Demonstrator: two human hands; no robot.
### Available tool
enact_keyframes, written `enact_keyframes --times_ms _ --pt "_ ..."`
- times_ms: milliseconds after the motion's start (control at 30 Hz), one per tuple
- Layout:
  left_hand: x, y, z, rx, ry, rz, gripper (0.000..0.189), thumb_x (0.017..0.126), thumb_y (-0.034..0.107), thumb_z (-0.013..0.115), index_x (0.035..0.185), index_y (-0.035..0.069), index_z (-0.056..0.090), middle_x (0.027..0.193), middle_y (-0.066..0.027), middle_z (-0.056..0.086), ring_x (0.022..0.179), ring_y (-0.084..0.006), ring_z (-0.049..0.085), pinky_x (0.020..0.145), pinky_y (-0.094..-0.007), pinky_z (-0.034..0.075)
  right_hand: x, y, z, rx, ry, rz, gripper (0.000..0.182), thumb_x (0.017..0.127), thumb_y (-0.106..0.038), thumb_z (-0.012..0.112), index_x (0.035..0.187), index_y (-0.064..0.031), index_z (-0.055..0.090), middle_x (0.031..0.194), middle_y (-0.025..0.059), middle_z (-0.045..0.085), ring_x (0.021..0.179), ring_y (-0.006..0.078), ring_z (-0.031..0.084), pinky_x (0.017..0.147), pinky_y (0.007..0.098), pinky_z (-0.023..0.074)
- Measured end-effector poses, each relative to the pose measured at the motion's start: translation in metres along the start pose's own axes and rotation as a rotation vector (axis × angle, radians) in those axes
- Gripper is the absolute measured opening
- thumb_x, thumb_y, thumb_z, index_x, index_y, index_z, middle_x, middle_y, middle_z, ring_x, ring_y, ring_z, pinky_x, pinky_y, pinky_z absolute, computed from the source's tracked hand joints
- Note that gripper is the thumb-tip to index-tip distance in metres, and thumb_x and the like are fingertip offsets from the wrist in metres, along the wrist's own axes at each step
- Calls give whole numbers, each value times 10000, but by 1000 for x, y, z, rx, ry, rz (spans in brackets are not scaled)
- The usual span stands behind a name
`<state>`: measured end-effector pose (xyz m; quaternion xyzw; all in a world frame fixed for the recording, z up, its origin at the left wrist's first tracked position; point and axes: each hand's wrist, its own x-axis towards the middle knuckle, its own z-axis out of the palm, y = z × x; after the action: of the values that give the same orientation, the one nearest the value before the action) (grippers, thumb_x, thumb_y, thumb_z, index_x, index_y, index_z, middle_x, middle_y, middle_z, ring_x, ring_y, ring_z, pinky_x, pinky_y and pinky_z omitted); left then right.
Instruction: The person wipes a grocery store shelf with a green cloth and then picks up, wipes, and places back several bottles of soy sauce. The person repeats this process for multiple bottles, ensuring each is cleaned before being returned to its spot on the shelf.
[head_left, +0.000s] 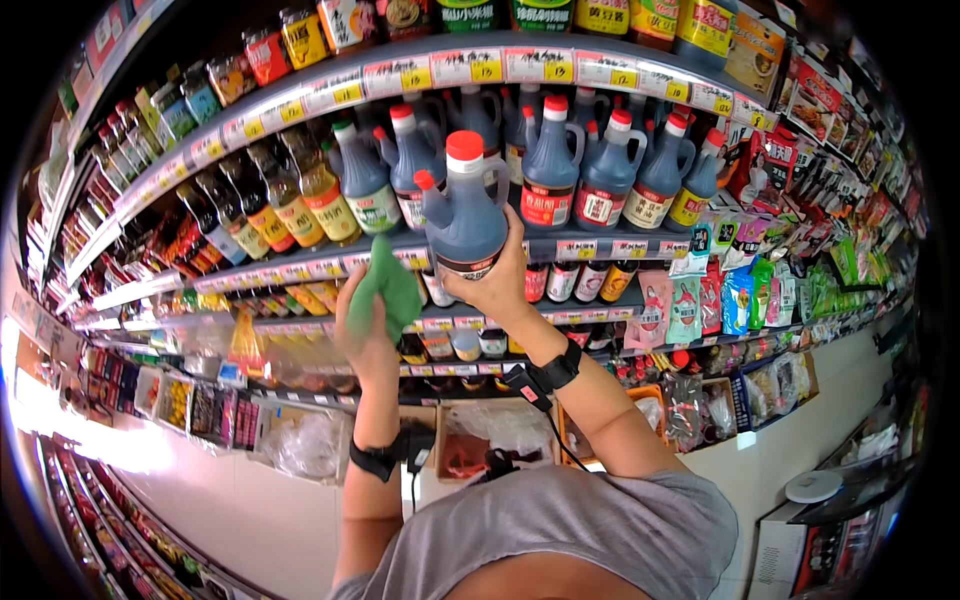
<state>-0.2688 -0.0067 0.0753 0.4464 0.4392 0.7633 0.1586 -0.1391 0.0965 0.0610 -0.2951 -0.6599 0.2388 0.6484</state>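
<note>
My right hand (495, 281) grips a dark plastic jug (469, 221) with a red cap, a red-tipped spout and a side handle, held upright in front of the shelf. To its left, my left hand (364, 322) holds a green cloth (384, 292), slightly blurred, apart from the jug. Behind them, similar jugs with red caps (551, 172) stand in a row on the shelf, beside a green-capped jug (366, 180) and glass bottles with yellow labels (322, 187). The lower part of the held jug is partly hidden by my fingers.
Price-tagged shelf edges (480, 67) curve above and below the jugs. Jars fill the shelf above; small bottles (562, 281) stand below. Bagged goods (739, 296) hang or stand at right. On the floor are cardboard boxes with clear plastic bags (304, 442) and an orange crate (649, 394).
</note>
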Motion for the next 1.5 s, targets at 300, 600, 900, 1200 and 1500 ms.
enact_keyframes --times_ms 300,600,900,1200,1500 --pt "-23 54 62 724 -317 839 428 579 37 631 1006 66 619 1032 -116 571 832 -280 534 728 -360 456 -40 -40 -46 -39 -119 77 1012 520 -284 816 1274 64 238 1158 221 471 1052 296 520 883 371 416" --pt "-34 53 45 387 -264 470 296 648 -19 606 941 25 611 977 -113 602 892 -276 559 780 -328 442 -38 -51 -100 97 -129 236 995 506 -202 779 1290 9 202 1159 179 440 1055 246 488 903 344 391" --pt "-45 29 64 172 -422 351 301 657 -82 518 933 1 604 989 -131 576 913 -260 546 827 -326 417 -45 -51 -141 533 -241 260 983 521 -192 763 1309 2 209 1208 131 397 1122 206 422 963 334 327" --pt "-39 65 109 -52 -564 317 270 798 -20 510 1055 5 589 1088 -142 560 1015 -236 537 883 -309 396 -44 -62 -165 617 -389 294 1000 502 -266 769 1311 1 246 1195 90 410 1135 192 411 967 319 316" --pt "-87 18 66 144 -672 227 205 812 48 547 1009 35 604 1042 -158 590 954 -247 579 824 -313 445 -34 -76 -193 745 -349 329 939 523 -336 752 1283 -7 308 1193 81 452 1104 168 454 945 319 359"
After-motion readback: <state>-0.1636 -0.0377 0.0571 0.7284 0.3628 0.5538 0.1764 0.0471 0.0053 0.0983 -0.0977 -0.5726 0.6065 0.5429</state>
